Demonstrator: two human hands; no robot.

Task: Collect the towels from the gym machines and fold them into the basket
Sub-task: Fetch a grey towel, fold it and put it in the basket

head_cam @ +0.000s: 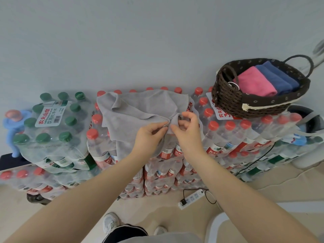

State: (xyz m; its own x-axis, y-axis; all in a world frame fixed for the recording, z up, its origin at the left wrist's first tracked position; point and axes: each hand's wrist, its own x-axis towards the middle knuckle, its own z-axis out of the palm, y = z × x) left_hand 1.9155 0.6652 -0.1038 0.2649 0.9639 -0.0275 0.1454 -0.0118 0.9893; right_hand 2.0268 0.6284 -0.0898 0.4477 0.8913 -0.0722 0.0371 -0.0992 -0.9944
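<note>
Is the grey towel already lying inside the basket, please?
No, the grey towel lies spread on the bottle packs, pinched by both hands, left of the basket.

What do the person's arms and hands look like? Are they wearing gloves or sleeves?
No gloves and no sleeves. Both arms are bare all the way down the picture, and the left hand and right hand are bare too. I can't see any watch, ring or bracelet. Lower down, the person wears dark shorts and white sneakers.

Bare forearms, white sneakers (110, 222), dark shorts (126, 232)
</note>
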